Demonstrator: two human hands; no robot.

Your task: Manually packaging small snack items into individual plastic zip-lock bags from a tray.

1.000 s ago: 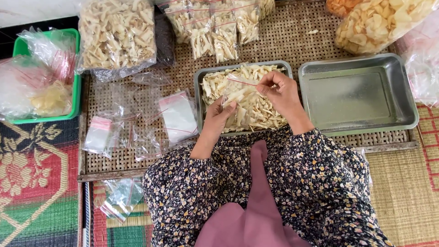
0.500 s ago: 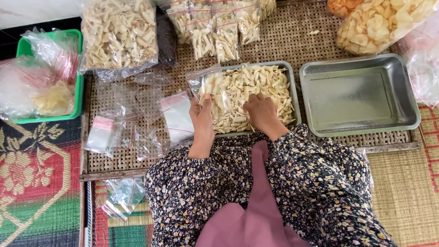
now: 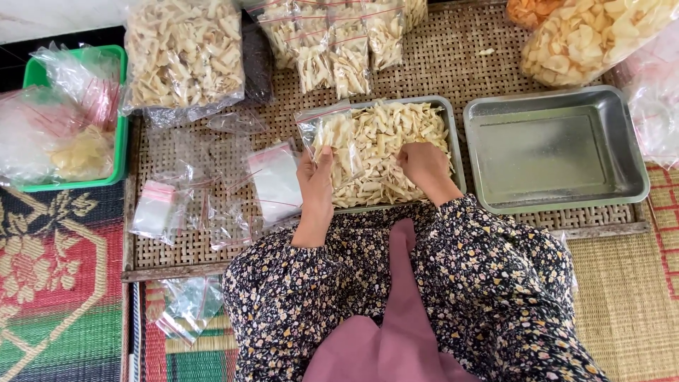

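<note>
— What's underfoot?
— A woven tray (image 3: 453,64) on patterned mats (image 3: 56,283).
— The hands?
— The left hand (image 3: 316,180) pinches a small bag (image 3: 331,138) of chips over the filled pan (image 3: 453,131). The right hand (image 3: 424,164) is curled in the chips (image 3: 389,141).
— Beside it?
— An empty pan (image 3: 555,148).

Glossy plastic bag (image 3: 332,138); matt metal tray (image 3: 453,134); woven mat (image 3: 453,56).

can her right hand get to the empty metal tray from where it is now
Probably yes. The right hand rests in the chip tray, and the empty metal tray sits right beside it, with nothing lying between them.
</note>
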